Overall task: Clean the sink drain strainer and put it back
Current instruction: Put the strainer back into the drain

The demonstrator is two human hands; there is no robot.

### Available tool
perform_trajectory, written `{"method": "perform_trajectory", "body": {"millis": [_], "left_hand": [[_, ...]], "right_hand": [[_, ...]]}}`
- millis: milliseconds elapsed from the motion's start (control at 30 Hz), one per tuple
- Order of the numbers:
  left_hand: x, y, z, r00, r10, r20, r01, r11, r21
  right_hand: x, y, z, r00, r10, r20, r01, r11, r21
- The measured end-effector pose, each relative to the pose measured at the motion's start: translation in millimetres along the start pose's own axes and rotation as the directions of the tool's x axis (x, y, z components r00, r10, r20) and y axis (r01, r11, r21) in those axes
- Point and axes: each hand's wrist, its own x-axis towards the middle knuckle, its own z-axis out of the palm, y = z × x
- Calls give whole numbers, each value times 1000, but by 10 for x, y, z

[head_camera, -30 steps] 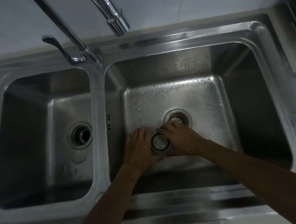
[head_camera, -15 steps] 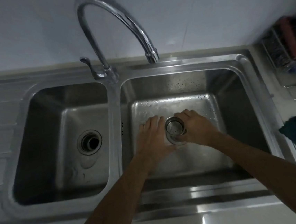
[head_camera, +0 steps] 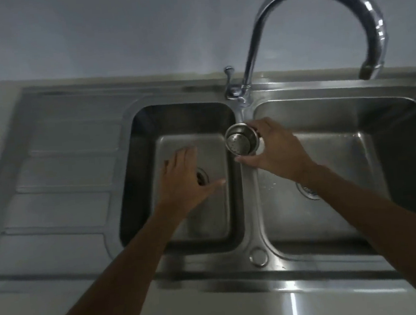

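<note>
Strainer (head_camera: 241, 140), one, gripped by right hand (head_camera: 276, 150); two basins.

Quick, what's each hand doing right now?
Left hand: open, fingers spread, holding nothing.
Right hand: closed around the round, perforated steel drain strainer.

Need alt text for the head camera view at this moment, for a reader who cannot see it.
A person's right hand holds a metal drain strainer above the divider of a steel double sink. The left hand hovers open over the left basin, partly covering its drain. A curved faucet arches over the right basin.
</note>
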Motion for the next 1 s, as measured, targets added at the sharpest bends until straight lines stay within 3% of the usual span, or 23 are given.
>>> {"method": "perform_trajectory", "body": {"millis": [167, 467, 1000], "left_hand": [[-161, -680, 127, 991, -115, 70, 113, 993, 38], [-90, -897, 405, 960, -163, 227, 178, 983, -45], [-13, -1060, 612, 961, -112, 255, 101, 993, 58]], "right_hand": [[148, -559, 858, 986, -15, 164, 22, 999, -36], [320, -590, 1943, 903, 115, 414, -32, 979, -201], [310, -502, 2241, 921, 159, 355, -76, 969, -236]]}}
